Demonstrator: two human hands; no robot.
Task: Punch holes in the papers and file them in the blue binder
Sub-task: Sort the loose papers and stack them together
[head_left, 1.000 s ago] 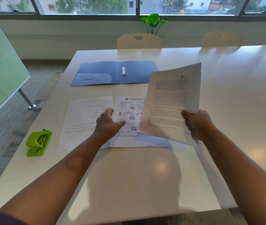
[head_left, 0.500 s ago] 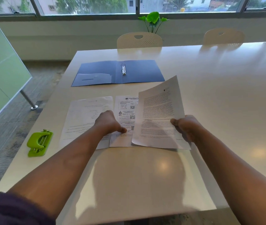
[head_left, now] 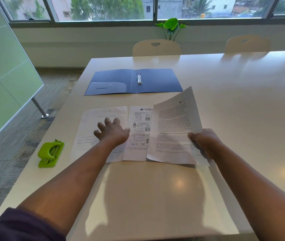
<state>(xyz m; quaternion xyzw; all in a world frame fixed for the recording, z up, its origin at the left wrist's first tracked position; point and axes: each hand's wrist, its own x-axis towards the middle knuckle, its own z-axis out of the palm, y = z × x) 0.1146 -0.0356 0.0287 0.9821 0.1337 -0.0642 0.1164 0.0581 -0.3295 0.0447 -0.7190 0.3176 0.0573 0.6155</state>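
Right hand point(head_left: 206, 142) pinching text sheet point(head_left: 174, 129) by its right edge, left hand point(head_left: 113, 132) lying splayed on left sheet point(head_left: 93, 126), blue binder point(head_left: 155, 80) lying open toward desk's far edge, green punch point(head_left: 50, 153) sitting at left edge.

left hand point(head_left: 112, 132) fingers spread, right hand point(head_left: 206, 142) grip curled

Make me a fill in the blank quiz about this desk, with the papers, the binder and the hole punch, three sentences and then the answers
1. The right hand grips a sheet of ____ text by its edge.
2. The hole punch near the table's left edge is ____ in colour.
3. The blue binder lies ____ beyond the papers, its rings showing.
4. The left hand is spread over the ____ paper.

Answers: printed; green; open; leftmost
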